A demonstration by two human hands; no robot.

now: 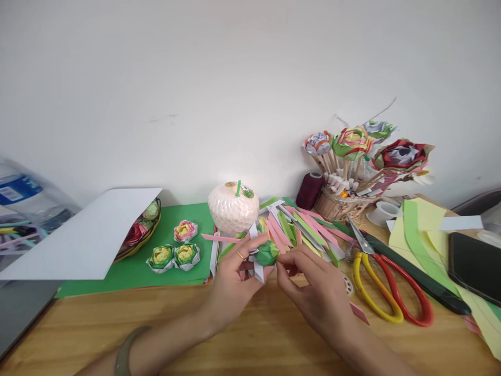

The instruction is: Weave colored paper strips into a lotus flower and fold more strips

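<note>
Wooden desk (176, 339) fills the foreground. Over it, the left hand's (235, 279) grip is closed on a green paper bud (266, 254) with a white strip (259, 270); the right hand's (319, 282) fingertips bunch at the bud's right edge, and whether they grasp it I cannot tell. Scissors (385, 260) lie to the right. Beyond the bud are coloured paper strips (278, 227), a white textured ornament (234, 210) and, farther right, a basket (340, 206) of paper flowers (354, 142).

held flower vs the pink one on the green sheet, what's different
The held flower is mostly green, with white paper sticking out; the pink flower has a yellow centre and whitish outer petals. The held flower is in the left hand; the pink flower rests on the green sheet. Both are paper.
</note>
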